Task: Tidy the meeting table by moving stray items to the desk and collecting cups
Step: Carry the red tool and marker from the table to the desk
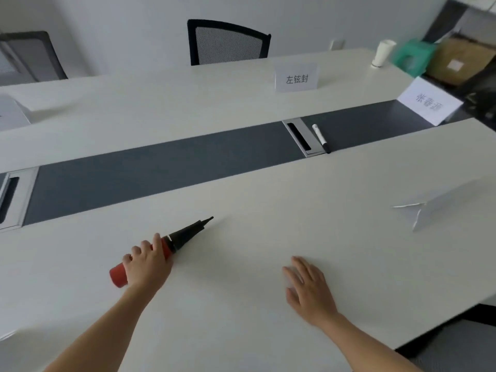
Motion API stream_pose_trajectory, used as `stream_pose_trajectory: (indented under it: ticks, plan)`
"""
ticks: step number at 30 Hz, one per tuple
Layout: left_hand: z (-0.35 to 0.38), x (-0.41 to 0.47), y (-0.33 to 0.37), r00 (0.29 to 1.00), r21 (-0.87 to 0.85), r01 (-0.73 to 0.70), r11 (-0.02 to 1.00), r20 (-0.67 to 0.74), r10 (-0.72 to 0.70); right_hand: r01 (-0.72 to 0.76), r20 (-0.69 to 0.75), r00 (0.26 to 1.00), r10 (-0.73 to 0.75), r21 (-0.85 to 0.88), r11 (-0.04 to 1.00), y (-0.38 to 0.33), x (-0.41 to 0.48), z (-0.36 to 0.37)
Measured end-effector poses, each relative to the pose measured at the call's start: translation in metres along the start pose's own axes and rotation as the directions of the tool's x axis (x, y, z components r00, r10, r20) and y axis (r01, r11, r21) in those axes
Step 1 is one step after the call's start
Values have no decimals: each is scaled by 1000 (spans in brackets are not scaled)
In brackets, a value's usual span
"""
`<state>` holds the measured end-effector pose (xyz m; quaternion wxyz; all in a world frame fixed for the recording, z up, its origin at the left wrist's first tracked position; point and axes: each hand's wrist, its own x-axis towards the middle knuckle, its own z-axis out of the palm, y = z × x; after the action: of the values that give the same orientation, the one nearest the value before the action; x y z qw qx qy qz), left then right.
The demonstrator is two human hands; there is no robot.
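Our left hand (146, 264) grasps a hand pump (188, 233) on the white table (241, 331). The pump has a red barrel and a black tapered nozzle pointing toward two o'clock. At its three o'clock our right hand (308, 287) lies flat with fingers relaxed. A white paper cup (381, 53) stands far off at one o'clock.

Two bare forearms reach in from the near edge of the table (241, 331). The left grip (146, 264), knuckles up, curls its fingers round a pump (188, 232). The right grip (308, 285) is palm down, fingers straight and slightly spread; contact with the table unclear.
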<state>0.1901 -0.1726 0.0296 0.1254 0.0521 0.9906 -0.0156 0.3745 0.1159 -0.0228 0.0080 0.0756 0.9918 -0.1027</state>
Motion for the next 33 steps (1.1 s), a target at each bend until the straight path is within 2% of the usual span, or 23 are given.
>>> stream_pose_trajectory:
  ticks: [3, 9, 13, 15, 17, 20, 22, 25, 28, 30, 33]
  plan:
    - [0, 10, 22, 1000, -1, -6, 1000, -15, 6, 25, -59, 998, -25, 0, 1000, 3, 2, 7]
    - [-7, 26, 87, 997, -56, 33, 998, 66, -29, 102, -149, 983, -106, -33, 994, 10, 0, 19]
    - [-8, 33, 104, 994, -78, 84, 993, 79, -78, 149, -261, 954, -145, -5, 989, 17, 27, 13]
    - [-7, 34, 104, 994, -76, 88, 993, 70, -83, 61, -312, 949, -44, 47, 997, 29, 73, 2]
    - [-7, 35, 104, 994, -70, 96, 993, 62, -91, -111, -359, 918, 165, 167, 980, 43, 131, -17]
    - [-7, 35, 106, 992, -50, 106, 993, 76, -102, -341, -255, 863, 436, 342, 876, 72, 213, -53]
    - [-9, 36, 107, 990, -37, 114, 993, 88, -110, -432, -206, 836, 508, 324, 842, 99, 254, -69]
    - [-10, 39, 108, 987, -27, 134, 991, 96, -131, -491, -196, 818, 540, 250, 835, 139, 295, -77]
    - [-11, 41, 109, 985, -27, 150, 988, 95, -147, -508, -192, 804, 563, 271, 818, 162, 322, -80]
    - [-12, 44, 110, 981, -25, 165, 986, 105, -162, -508, -154, 819, 553, 254, 823, 170, 337, -84]
    - [-12, 48, 112, 979, -26, 174, 984, 114, -171, -492, -24, 864, 502, 163, 855, 187, 349, -83]
